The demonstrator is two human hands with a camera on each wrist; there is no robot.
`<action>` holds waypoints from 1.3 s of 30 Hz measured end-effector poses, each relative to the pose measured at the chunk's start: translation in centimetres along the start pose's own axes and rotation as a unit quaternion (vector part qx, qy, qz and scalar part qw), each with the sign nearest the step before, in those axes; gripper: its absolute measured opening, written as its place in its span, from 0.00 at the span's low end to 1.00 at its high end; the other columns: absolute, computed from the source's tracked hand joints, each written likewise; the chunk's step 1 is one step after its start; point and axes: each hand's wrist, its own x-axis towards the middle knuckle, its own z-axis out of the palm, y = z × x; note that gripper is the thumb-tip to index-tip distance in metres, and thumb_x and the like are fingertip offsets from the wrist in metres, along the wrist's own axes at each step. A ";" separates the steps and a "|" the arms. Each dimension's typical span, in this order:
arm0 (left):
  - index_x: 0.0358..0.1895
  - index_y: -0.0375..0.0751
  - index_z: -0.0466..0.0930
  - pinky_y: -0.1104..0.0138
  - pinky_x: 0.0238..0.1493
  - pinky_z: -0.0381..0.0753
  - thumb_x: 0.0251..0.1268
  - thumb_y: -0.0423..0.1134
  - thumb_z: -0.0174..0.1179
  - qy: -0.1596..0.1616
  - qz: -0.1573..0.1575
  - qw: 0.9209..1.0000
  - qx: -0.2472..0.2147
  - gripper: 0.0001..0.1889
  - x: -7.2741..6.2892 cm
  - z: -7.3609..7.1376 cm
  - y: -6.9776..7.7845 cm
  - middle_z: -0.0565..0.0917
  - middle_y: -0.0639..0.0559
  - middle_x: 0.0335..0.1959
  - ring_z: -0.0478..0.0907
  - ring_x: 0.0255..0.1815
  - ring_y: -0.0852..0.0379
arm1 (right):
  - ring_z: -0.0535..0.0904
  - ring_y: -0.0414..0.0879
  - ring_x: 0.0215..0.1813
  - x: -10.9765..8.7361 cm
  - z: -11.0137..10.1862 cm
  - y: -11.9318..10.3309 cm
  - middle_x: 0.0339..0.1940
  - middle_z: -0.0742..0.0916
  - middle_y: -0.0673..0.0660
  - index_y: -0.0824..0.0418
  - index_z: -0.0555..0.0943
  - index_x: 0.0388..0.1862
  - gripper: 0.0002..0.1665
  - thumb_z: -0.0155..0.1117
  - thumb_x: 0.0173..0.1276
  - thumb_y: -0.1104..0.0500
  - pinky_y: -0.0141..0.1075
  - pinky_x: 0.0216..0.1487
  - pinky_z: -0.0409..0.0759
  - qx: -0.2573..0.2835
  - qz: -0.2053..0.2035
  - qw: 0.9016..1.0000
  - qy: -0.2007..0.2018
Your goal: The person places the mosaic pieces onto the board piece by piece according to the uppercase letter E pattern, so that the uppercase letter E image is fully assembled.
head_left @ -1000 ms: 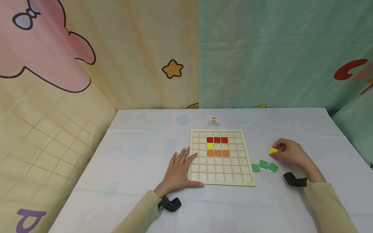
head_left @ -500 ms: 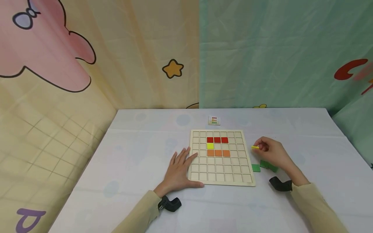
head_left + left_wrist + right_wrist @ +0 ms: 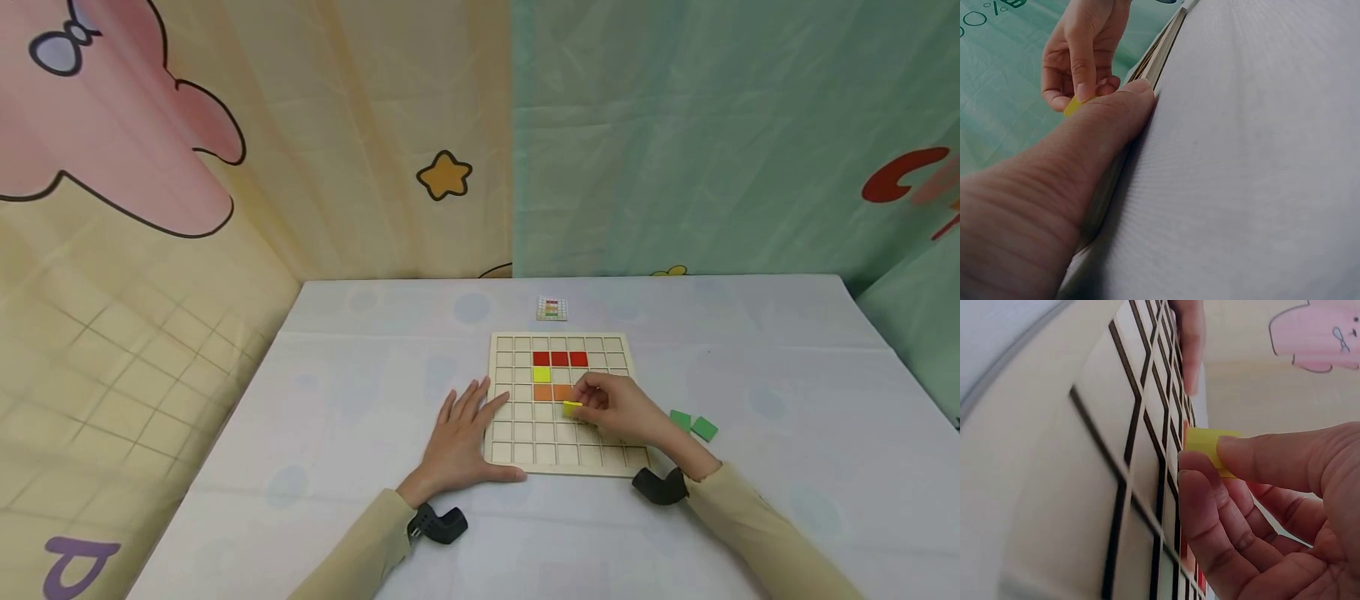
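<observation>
My right hand (image 3: 621,408) pinches a small yellow square tile (image 3: 1205,442) between thumb and fingers, close over the middle of the wooden grid board (image 3: 525,455). Spread along the board's left side and lower left corner, my left hand (image 3: 459,446) rests with straight fingers and its thumb at the front edge. Set in the grid are a row of red tiles (image 3: 559,359), one yellow tile (image 3: 542,375) below its left end, and orange tiles (image 3: 552,392) under that. The right fingers cover the right end of the orange row.
Green tiles (image 3: 704,429) lie on the table (image 3: 337,375) right of the board, partly behind the right forearm. A small card (image 3: 552,309) with a coloured grid pattern lies beyond the board. Curtains (image 3: 675,167) hang behind the table.
My right hand has carried the yellow tile leftward from beside the green tiles to over the board. My left hand has stayed in place.
</observation>
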 end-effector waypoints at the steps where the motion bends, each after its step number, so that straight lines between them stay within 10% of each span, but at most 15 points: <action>1: 0.74 0.52 0.55 0.53 0.71 0.33 0.37 0.77 0.61 0.000 0.000 1.000 0.000 0.58 0.0 0.0 0.0 0.46 0.48 0.76 0.37 0.76 0.52 | 0.74 0.41 0.28 0.3 0.3 -0.1 0.26 0.79 0.48 0.60 0.78 0.33 0.07 0.69 0.59 0.65 0.32 0.29 0.75 0.001 -0.002 1.000 -0.004; 39: 0.74 0.51 0.56 0.52 0.71 0.34 0.37 0.78 0.60 0.005 0.006 1.000 0.010 0.58 0.0 0.0 0.0 0.47 0.47 0.76 0.38 0.75 0.51 | 0.69 0.41 0.26 2.4 3.3 -1.8 0.22 0.76 0.45 0.56 0.84 0.25 0.05 0.74 0.55 0.62 0.35 0.29 0.70 -0.116 0.017 0.993 0.024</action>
